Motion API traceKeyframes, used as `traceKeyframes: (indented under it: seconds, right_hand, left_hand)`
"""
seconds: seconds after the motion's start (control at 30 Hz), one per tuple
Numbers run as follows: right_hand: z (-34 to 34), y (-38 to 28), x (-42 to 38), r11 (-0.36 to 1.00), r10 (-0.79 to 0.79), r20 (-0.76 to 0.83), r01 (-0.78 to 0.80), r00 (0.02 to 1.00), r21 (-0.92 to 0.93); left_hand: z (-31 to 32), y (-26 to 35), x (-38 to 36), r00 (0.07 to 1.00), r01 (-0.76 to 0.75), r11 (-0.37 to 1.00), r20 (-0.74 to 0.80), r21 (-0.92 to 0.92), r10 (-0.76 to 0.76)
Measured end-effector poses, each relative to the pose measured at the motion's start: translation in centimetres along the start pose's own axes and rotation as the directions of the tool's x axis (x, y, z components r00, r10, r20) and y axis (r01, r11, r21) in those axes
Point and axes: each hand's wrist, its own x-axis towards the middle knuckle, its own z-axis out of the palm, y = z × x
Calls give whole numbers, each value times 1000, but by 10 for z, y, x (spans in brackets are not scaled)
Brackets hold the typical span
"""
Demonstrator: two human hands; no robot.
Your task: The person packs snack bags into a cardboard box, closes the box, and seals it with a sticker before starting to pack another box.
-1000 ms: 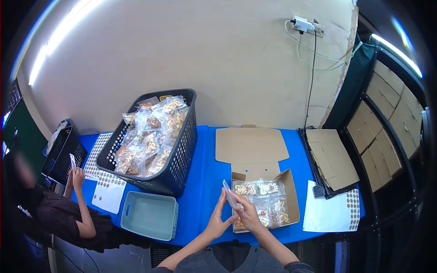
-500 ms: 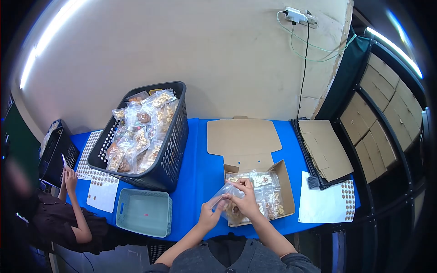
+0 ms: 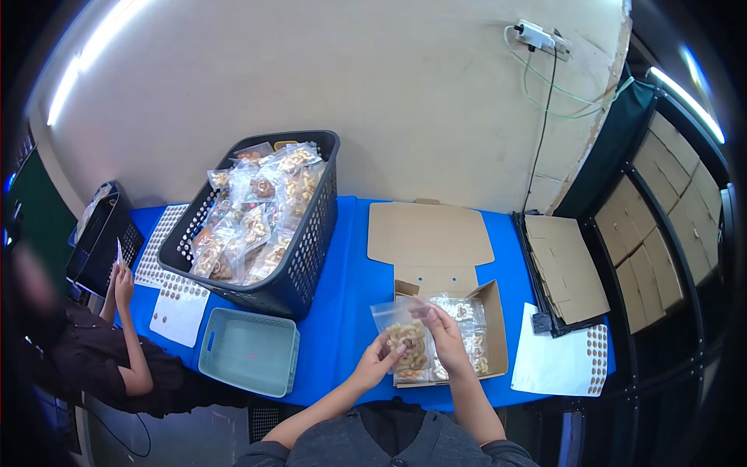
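Observation:
A clear plastic bag of cashews (image 3: 405,340) is held up over the left side of an open cardboard box (image 3: 492,331). My left hand (image 3: 375,364) grips its lower left part, the thumb across the front. At the upper right corner of the bag, my right hand (image 3: 447,338) is closed, its fingertips pinching the clear plastic. More bags of nuts (image 3: 474,342) lie flat inside the box, partly covered by my right hand and the held bag. The box's lid (image 3: 430,233) is folded back on the blue table.
A dark basket (image 3: 303,261) heaped with bagged nuts stands left, behind a grey-green tray (image 3: 249,354). Flat cardboard boxes (image 3: 566,265) and a sticker sheet (image 3: 548,362) lie right. At far left, another person's hands (image 3: 120,286) hold a small item.
The cashew bag has turned more upright, its front now showing. My left hand has shifted to its lower side, and my right hand has moved slightly right. The whole view has shifted a little.

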Motion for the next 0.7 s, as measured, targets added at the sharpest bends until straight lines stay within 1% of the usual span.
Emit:
traceKeyframes:
  seconds: [0.03,0.07,0.1,0.13,0.17,0.23,0.27,0.33,0.37,0.43,0.47,0.53,0.57,0.6,0.63,0.67,0.7]
  right_hand:
    - [1,4,-2,1000,4,10,-4,1000,-2]
    - [2,11,-8,995,-1,5,1,1000,-103]
    - [4,15,-11,979,-7,0,7,1000,-204]
    - [8,15,-13,986,-53,20,55,998,-157]
    - [7,16,-14,986,-50,28,54,998,-159]
    - [2,18,-17,990,137,36,-135,990,-34]
    - [0,19,-18,990,141,42,-140,989,-37]
    - [-3,21,-16,994,40,46,-35,998,-100]
    - [-5,21,-15,994,39,46,-34,998,-99]
    - [-11,22,-14,987,81,29,-76,996,-141]
    - [-12,24,-15,987,84,28,-80,996,-139]
    - [-14,31,-17,1000,8,-170,-9,985,-6]
    - [-19,30,-15,1000,13,-168,-13,986,-4]
    - [-31,27,-11,999,-50,-292,43,955,-30]
    - [-44,23,-10,993,-115,-410,97,905,-64]
    - [-58,19,-11,992,-125,-478,101,869,-77]
    - [-75,14,-14,990,-137,-544,105,828,-90]
  left_hand:
    - [2,2,2,997,-58,992,-64,-109,51]
    - [1,3,4,996,-63,992,-74,-112,55]
    - [0,3,6,991,-86,987,-117,-136,71]
    - [-1,2,8,984,-109,981,-159,-159,84]
    - [-3,1,8,982,-113,981,-167,-160,86]
    - [-6,0,9,987,-97,982,-142,-160,75]
    - [-5,-1,8,986,-99,982,-149,-163,75]
    - [-4,2,6,991,-87,978,-117,-190,65]
    - [-3,2,6,991,-87,978,-117,-189,66]
    - [1,3,5,987,-146,989,-76,-33,143]
    - [1,4,4,987,-142,989,-77,-33,139]
    - [-2,20,3,993,-112,973,-26,204,119]
    - [-6,33,1,993,-108,973,-30,204,116]
    - [-15,54,-1,958,-216,889,-86,404,272]
    - [-28,74,0,897,-291,752,-104,592,429]
    - [-48,91,3,764,-347,613,-166,710,624]
    - [-75,112,2,650,-347,505,-185,791,737]
